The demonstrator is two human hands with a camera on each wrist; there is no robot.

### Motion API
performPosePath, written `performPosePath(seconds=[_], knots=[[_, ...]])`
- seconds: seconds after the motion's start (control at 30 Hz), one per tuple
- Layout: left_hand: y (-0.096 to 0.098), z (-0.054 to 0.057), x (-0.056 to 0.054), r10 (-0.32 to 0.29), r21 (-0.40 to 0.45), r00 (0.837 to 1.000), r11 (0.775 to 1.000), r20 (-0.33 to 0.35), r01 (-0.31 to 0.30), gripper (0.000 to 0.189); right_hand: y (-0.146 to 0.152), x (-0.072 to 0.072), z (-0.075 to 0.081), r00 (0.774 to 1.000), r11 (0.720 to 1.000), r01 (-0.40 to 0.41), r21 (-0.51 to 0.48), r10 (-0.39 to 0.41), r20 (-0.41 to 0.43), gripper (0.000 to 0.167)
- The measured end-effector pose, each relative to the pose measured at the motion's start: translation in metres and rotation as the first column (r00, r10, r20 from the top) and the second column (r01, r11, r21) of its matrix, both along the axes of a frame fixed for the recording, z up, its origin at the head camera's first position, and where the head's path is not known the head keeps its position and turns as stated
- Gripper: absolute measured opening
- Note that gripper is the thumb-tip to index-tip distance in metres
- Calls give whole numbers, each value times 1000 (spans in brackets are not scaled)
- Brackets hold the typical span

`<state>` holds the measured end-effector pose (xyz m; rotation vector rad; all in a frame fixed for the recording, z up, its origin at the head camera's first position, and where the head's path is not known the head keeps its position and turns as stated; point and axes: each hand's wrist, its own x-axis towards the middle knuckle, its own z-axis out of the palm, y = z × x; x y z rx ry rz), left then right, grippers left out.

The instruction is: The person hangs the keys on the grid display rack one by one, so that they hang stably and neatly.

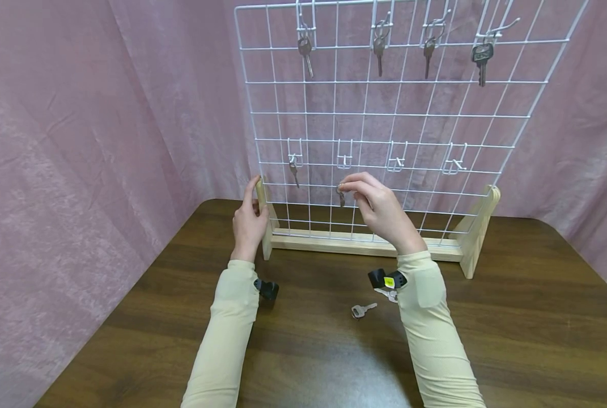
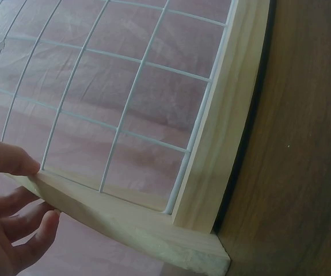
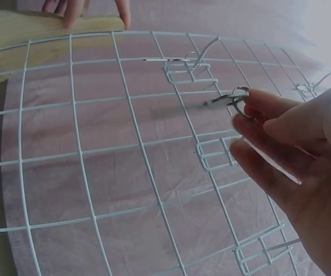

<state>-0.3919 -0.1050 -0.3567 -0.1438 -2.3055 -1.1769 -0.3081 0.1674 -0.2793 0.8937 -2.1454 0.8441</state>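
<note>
Thumb and fingertips of my right hand (image 1: 382, 207) pinch the ring of a key (image 1: 341, 196). In the right wrist view this key (image 3: 225, 100) points away from the fingers, near a hook (image 3: 216, 155) on the white wire grid. My left hand (image 1: 249, 226) grips the left wooden side post (image 1: 263, 221) of the grid's stand. The left wrist view shows its thumb (image 2: 18, 159) on one face of the wood and its other fingers on the opposite face. Just right of that hand, another key (image 1: 293, 170) hangs from the lower row's leftmost hook.
Several keys (image 1: 482, 54) hang from long hooks along the grid's (image 1: 351, 115) top. Lower hooks (image 1: 396, 163) continue rightward. A loose key (image 1: 363, 310) lies on the brown table (image 1: 303, 351); a second key (image 1: 386, 294) is partly covered by the right wrist camera. Pink cloth (image 1: 104, 141) hangs behind.
</note>
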Motion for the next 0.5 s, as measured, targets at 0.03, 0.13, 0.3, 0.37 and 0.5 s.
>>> performPosePath(seconds=[0.03, 0.13, 0.3, 0.37, 0.5], knots=[[0, 0, 0, 0, 1, 1000, 1000, 1, 0, 69, 0, 0, 0, 1000, 1000, 0, -3, 0, -6, 29], [0, 0, 1, 2, 1, 1000, 1000, 3, -2, 69, -1, 0, 1, 999, 1000, 7, -20, -8, -33, 29], [-1, 0, 0, 4, -4, 1000, 1000, 9, -4, 69, -4, 0, 3, 996, 995, 43, -92, -50, -75, 25], [-1, 0, 0, 5, -3, 1000, 1000, 11, -5, 69, -7, -1, 4, 993, 988, 56, -144, -70, -93, 23], [1, 0, 0, 3, -11, 1000, 1000, 11, -3, 69, -15, -4, 4, 983, 964, 62, -258, -104, -153, 16]])
